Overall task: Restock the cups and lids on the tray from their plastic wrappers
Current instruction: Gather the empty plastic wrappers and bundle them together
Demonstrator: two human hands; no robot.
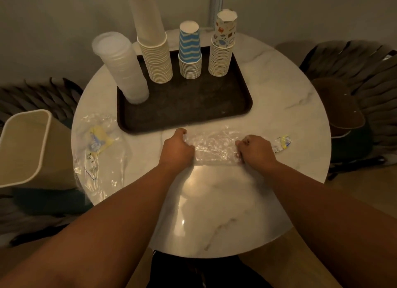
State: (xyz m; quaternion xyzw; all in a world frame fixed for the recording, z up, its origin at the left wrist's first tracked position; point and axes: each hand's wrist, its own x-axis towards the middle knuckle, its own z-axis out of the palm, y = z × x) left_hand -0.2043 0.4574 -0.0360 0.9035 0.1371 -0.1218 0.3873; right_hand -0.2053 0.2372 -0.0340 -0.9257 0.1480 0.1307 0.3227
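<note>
Two bare forearms are stretched over the near edge of a round white marble-patterned table. The left hand is held as a fist, its fingers curled tightly into the left end of a crumpled clear plastic wrapper that lies flat on the table just before the tray's near rim. The right hand is likewise clenched, its fingers curled down on the wrapper's right end; the film is stretched between the two fists. Just beyond the right hand, toward the table's right edge, a small torn scrap of printed plastic is seen.

Near the table's left edge a second clear plastic wrapper with a yellow-and-blue label is spread out, empty and flattened. Off the table to the left a beige rectangular plastic bin is placed.

Farther back a dark brown rectangular tray is set at the table's middle. At its left edge a leaning stack of translucent plastic lids is stood. Along its far side three inverted stacks are lined up: a tall stack of plain white paper cups, a shorter stack of blue-and-white zigzag paper cups, and a stack of white paper cups with small coloured prints at the far right corner.
</note>
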